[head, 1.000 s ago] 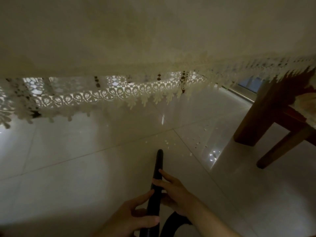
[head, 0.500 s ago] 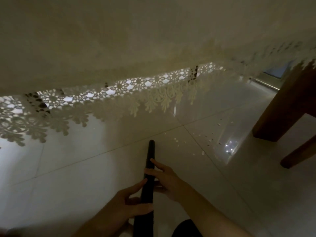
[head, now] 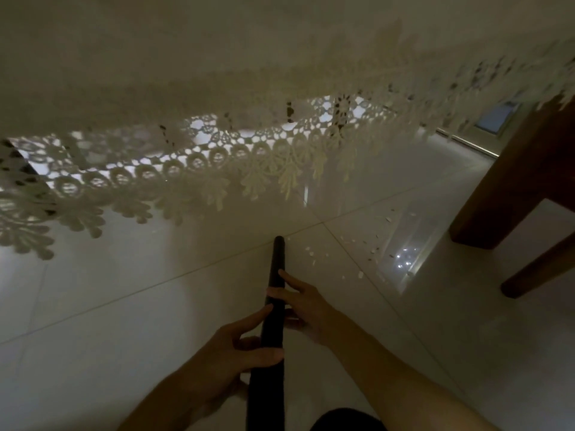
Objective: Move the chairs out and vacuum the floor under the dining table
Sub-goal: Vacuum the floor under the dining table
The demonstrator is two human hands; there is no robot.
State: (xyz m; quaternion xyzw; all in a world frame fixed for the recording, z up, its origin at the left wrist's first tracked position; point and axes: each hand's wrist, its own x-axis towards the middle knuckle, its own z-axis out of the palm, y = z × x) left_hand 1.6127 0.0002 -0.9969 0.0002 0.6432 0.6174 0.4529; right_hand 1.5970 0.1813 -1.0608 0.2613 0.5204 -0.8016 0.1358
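The head view looks low along a pale, glossy tiled floor [head: 102, 321] beneath the table, whose cream tablecloth [head: 186, 57] fills the upper part of the picture and ends in a lace edge [head: 217, 169] hanging just above the tiles. A black vacuum tube [head: 273, 309] runs from the bottom centre forward over the floor, its open tip [head: 279, 241] lying at a grout line between tiles. The left hand [head: 236, 353] is wrapped around the tube lower down, thumb laid across its top and forefinger stretched forward along its left side. The right hand [head: 303, 303] sits further up the tube on its right side, only loosely closed, with fingers resting across the top of the tube and the rest spread. Small pale crumbs [head: 361, 253] lie scattered on the tiles just right of the tip and beyond it, reaching toward a bright reflection on the floor. At the right edge stands a thick brown wooden table leg [head: 510, 188], and a thinner slanted wooden leg [head: 541, 265] touches the floor nearer the camera. A dark rounded shape [head: 348, 419] shows at the bottom edge, too cut off to identify.
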